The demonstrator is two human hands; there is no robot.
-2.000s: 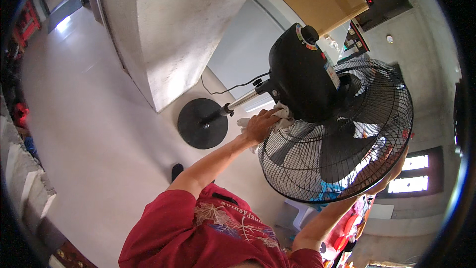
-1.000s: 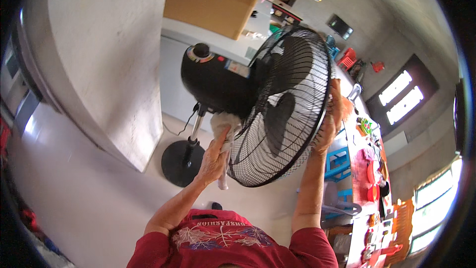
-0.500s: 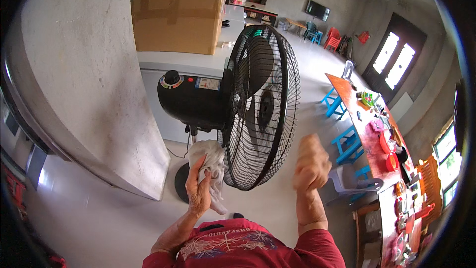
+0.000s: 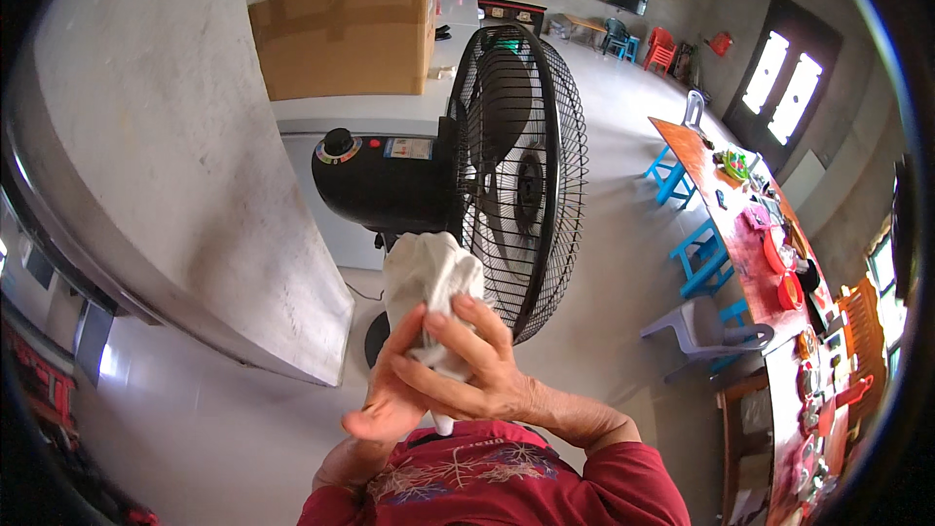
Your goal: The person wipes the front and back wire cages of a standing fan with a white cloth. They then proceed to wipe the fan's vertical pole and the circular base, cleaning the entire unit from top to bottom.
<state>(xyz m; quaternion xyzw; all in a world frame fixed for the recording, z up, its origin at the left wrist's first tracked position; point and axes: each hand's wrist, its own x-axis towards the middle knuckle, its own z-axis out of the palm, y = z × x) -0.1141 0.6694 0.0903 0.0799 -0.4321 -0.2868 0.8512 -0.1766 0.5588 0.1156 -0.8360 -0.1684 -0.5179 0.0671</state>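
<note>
A pale grey-white cloth (image 4: 429, 278) is bunched between my two hands, in front of the fan's lower part. My left hand (image 4: 388, 399) supports it from the left, thumb stretched out away from it. Bent fingers of my right hand (image 4: 477, 360) press onto the cloth from the right and overlap the left hand. A corner of cloth hangs below them. Just beyond stands a black electric fan (image 4: 390, 185), its wire cage (image 4: 521, 185) facing right and a round knob on top of its motor housing. The cloth hides part of its pole.
A concrete pillar (image 4: 195, 185) rises close on the left. Behind the fan, a large cardboard box (image 4: 341, 39) sits on a white surface. To the right are a long red-brown table (image 4: 696, 161) with bowls, blue stools (image 4: 699, 258) and a grey plastic chair (image 4: 696, 326).
My right hand has come left from beside the fan cage onto the cloth. My left hand and the cloth have shifted slightly right. The view has moved a little.
</note>
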